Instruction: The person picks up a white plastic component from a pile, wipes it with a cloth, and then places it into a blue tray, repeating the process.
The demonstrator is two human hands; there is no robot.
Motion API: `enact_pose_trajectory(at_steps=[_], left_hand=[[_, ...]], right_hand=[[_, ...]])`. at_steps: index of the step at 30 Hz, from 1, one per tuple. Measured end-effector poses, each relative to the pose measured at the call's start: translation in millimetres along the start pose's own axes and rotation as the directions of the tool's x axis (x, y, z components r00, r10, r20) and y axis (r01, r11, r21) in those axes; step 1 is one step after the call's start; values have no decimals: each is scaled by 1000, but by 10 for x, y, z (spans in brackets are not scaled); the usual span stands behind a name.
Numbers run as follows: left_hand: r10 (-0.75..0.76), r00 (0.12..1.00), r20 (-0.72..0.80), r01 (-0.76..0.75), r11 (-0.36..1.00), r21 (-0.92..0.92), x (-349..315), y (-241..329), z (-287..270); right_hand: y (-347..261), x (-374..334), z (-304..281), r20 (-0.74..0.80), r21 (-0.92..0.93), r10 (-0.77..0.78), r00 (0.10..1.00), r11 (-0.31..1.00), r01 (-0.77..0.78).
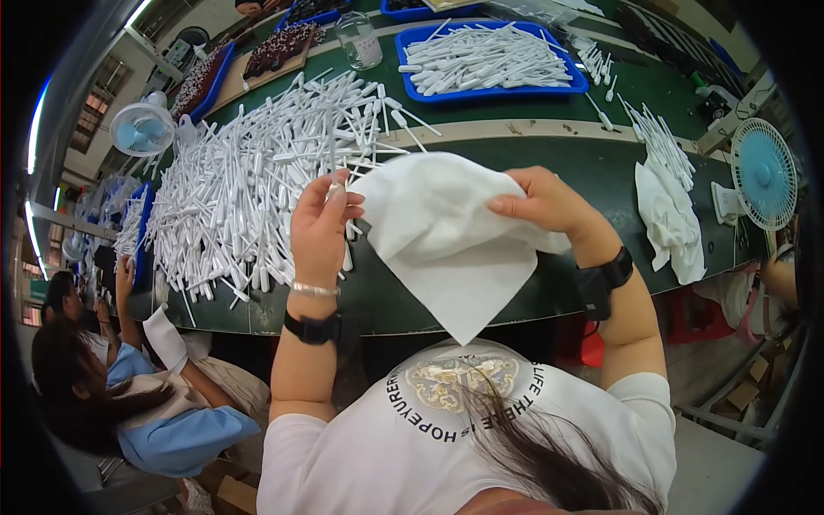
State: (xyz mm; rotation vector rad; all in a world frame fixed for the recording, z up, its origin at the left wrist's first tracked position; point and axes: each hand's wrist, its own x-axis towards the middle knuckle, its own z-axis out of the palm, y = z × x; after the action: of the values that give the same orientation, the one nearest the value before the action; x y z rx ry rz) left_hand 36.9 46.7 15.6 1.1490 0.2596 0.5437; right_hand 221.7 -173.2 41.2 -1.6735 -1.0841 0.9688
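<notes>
1. Nearest the camera, the wearer's white shirt (566, 446) fills the lower middle, long dark hair (502, 421) falling across its gold emblem.
2. At the far left, a co-worker in a blue top (184, 439) sits side-on at the table (386, 300), with another person beyond.
3. Above them, a white fan (142, 129) with pale blue blades faces the bench.
4. Next comes a broad, tangled pile (232, 206) of white droppers, spread over the green surface.
5. Beside the pile's right edge, the left hand (324, 215) has thumb and fingers drawn together on a slim white dropper (331, 148), its stem pointing away from the wearer.
6. Beyond, a clear jar (359, 41) stands upright near the back.
7. Between the hands, a white cloth (446, 223) hangs loosely, one corner drooping toward the shirt.
8. Behind the cloth, a blue tray (580, 82) is heaped with droppers.
9. Gripping the cloth's right side, the right hand (541, 206) presses its thumb on top.
10. Farther right, a small bunch (657, 146) of droppers touches a crumpled second cloth (669, 215).
11. Last stands another fan (764, 176), just beside that cloth.
</notes>
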Motion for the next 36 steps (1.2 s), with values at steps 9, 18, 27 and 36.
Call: enact_pose_trajectory(at_steps=[9,18,27,36], left_hand=[[-332,934,133,325,943,72,-56,-585,588],[-79,994,71,73,994,86,-29,-362,551],[-394,880,265,402,915,25,-51,-636,666],[-407,874,266,337,902,270,-87,-668,684]], right_hand=[[234,19,295,-305,413,-90,948,885,217],[363,122,335,-265,578,128,956,814,51],[339,111,406,-309,142,1,951,989,45],[302,108,404,-210,437,91,974,899,10]])
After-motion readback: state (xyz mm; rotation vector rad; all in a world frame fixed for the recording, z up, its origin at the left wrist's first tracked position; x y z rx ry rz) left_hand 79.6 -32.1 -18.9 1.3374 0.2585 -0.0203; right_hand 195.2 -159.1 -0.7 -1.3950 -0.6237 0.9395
